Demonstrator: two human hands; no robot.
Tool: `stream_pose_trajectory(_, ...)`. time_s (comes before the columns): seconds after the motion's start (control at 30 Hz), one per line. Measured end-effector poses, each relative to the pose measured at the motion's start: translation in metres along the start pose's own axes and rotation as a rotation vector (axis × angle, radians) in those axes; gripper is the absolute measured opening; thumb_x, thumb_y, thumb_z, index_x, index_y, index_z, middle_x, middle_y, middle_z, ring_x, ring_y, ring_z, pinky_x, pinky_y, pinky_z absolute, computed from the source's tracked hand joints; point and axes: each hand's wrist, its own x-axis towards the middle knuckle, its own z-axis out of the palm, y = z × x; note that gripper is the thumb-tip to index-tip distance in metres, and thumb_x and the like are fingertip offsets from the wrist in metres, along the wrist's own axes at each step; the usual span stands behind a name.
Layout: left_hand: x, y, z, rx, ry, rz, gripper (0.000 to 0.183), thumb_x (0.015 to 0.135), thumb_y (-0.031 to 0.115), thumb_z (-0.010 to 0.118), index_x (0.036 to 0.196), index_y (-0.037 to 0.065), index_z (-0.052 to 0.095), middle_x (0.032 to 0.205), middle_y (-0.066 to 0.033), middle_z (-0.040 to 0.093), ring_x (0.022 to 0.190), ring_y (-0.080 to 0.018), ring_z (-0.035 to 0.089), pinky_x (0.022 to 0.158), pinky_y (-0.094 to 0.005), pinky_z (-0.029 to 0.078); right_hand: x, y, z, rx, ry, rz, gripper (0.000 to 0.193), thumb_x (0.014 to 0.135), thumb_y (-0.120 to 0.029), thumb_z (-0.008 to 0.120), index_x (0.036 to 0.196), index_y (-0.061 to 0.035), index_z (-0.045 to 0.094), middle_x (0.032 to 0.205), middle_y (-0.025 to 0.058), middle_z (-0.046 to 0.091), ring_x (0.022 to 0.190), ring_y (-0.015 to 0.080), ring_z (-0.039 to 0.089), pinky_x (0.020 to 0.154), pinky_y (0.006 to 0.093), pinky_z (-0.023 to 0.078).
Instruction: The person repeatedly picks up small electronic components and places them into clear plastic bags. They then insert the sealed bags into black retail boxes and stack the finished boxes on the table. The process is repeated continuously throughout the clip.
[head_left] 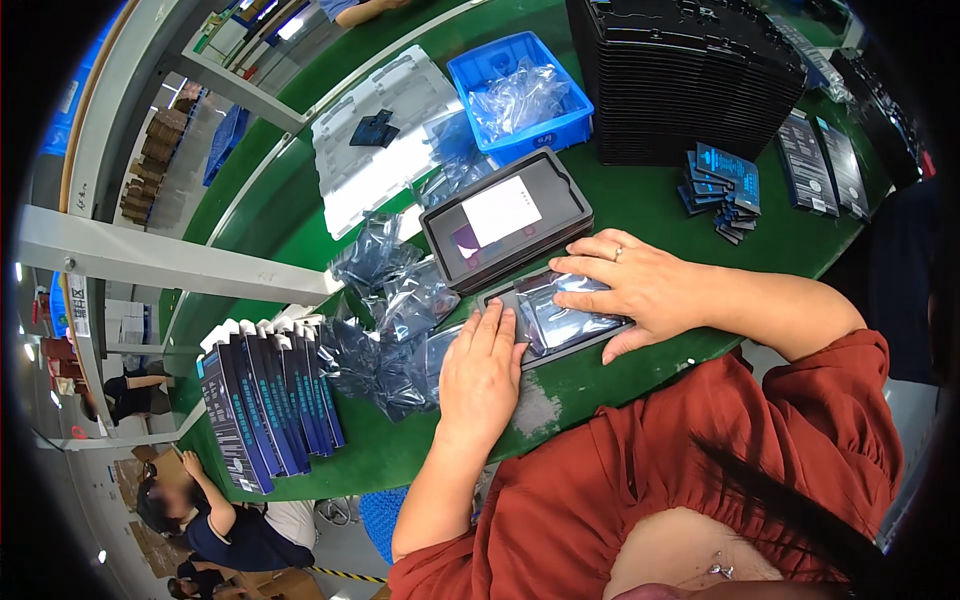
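A clear, shiny plastic packet [545,318] lies in a shallow dark grey tray [592,339] on the green table, close in front of me. Over the packet's right part, my right hand [640,292] is spread with its fingertips resting on it. My left hand [482,378] lies flat at the tray's left end, fingers stretched out. What is inside the packet is hard to make out. Just beyond sits a stack of similar dark trays [570,222], the top one holding a white card [502,211].
Crumpled clear bags [395,300] lie left of the trays, beside a row of dark blue boxes [262,405]. Farther back are a blue bin [579,126] of plastic bags and a tall stack of black trays [690,100]. Small blue packets [728,180] lie at the right.
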Motion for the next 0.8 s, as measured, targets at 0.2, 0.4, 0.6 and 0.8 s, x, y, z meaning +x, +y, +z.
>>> stream_pose_trajectory(0.2, 0.004, 0.002, -0.011, 0.001, 0.03, 0.005, 0.037, 0.078, 0.012, 0.07, 0.114, 0.003, 0.063, 0.12, -0.016, 0.06, 0.113, -0.0349, 0.056, 0.092, -0.0415, 0.047, -0.005, 0.011, -0.018, 0.201, -0.031, -0.066, 0.051, 0.071, -0.027, 0.075, 0.116, -0.006, 0.063, 0.128, 0.0173, 0.052, 0.122, 0.0373, 0.046, 0.104, 0.0525, 0.034)
stream_pose_trajectory(0.4, 0.001, 0.013, -0.024, -0.317, 0.218, -0.064, 0.019, 0.079, 0.01, 0.07, 0.096, 0.002, 0.067, 0.096, -0.0128, 0.067, 0.09, -0.031, 0.063, 0.08, -0.0377, 0.049, -0.002, 0.011, -0.032, 0.095, 0.049, -0.096, 0.008, 0.069, -0.005, 0.063, 0.074, -0.0043, 0.069, 0.076, 0.0056, 0.062, 0.094, 0.0246, 0.059, 0.1, 0.0444, 0.041)
stream_pose_trajectory(0.6, -0.034, 0.026, -0.002, -1.701, -0.411, -0.399, 0.031, 0.094, 0.028, 0.059, 0.107, -0.001, 0.058, 0.1, -0.0117, 0.066, 0.084, -0.0199, 0.065, 0.072, -0.0314, 0.051, 0.017, -0.032, -0.035, 0.173, 0.403, -0.329, 0.014, 0.069, -0.013, 0.062, 0.08, -0.0048, 0.062, 0.078, 0.0034, 0.054, 0.077, 0.0222, 0.057, 0.083, 0.0382, 0.049)
stream_pose_trajectory(0.8, -0.018, 0.033, -0.016, -1.848, 0.016, -0.583, 0.035, 0.094, 0.016, 0.056, 0.124, 0.0, 0.048, 0.117, -0.0115, 0.06, 0.102, -0.019, 0.06, 0.088, -0.0332, 0.048, 0.014, -0.076, -0.011, -0.192, 0.472, -0.515, 0.014, 0.068, -0.019, 0.057, 0.065, -0.0058, 0.053, 0.064, 0.0003, 0.043, 0.066, 0.0161, 0.049, 0.064, 0.0299, 0.044)
